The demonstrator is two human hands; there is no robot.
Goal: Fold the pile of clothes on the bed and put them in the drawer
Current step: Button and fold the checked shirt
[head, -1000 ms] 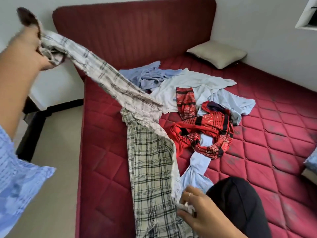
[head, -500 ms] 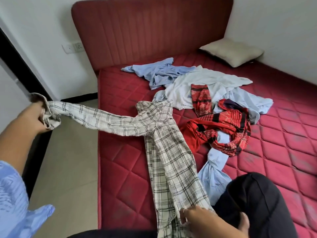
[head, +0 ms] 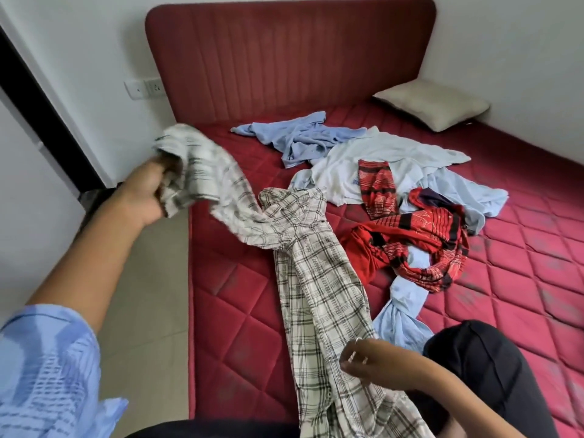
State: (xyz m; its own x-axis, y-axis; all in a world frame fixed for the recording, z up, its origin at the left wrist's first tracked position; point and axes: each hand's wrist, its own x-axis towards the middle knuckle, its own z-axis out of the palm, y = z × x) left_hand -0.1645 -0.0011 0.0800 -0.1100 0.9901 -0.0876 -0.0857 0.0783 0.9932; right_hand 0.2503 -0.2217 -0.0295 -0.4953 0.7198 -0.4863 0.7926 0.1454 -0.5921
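A cream and black plaid shirt [head: 319,295] lies lengthwise on the red quilted mattress [head: 237,327]. My left hand [head: 145,191] is closed on one of its sleeves, lifted over the mattress's left edge. My right hand [head: 363,358] sits curled on the shirt's lower part near me and seems to pinch the fabric. Behind the shirt lies the pile: a blue shirt [head: 300,140], a pale blue shirt [head: 388,159], a red patterned garment [head: 417,238] and a light blue piece [head: 401,314]. No drawer is in view.
A padded red headboard [head: 284,58] closes the far end, and a beige pillow [head: 433,102] lies in the far right corner. My black-clad knee [head: 474,368] rests on the mattress at the near right. Tiled floor [head: 151,279] runs along the bed's left side.
My left hand came down from high on the left, then swung right toward the bed with the sleeve. The shirt's body now lies flatter on the mattress. My right hand stayed at the lower part.
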